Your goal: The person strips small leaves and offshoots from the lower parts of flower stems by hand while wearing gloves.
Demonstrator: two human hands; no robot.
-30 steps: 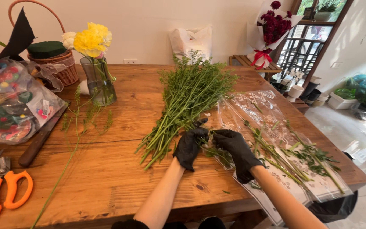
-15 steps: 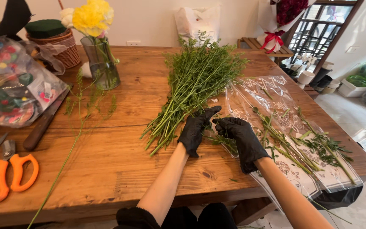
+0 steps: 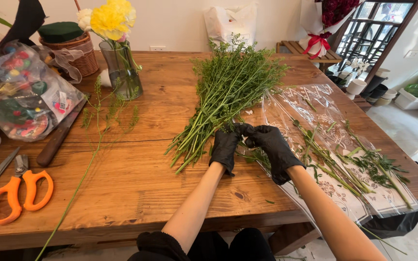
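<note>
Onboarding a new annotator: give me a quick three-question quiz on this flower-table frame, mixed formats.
1. True or false: both hands wear black gloves.
2. What lies nearest the table's left front edge? A) orange-handled scissors B) glass vase C) wicker basket
3. Fill in: the trimmed stems to the right lie on a clear ____ sheet.

Key
1. True: left hand and right hand meet beside the bunch of green stems.
2. A: the scissors; vase and basket stand further back.
3. Plastic: the sheet on the wooden table.

Orange scissors (image 3: 13, 193), knife (image 3: 59, 137), vase of yellow flowers (image 3: 120, 70), wicker basket (image 3: 81, 53)
</note>
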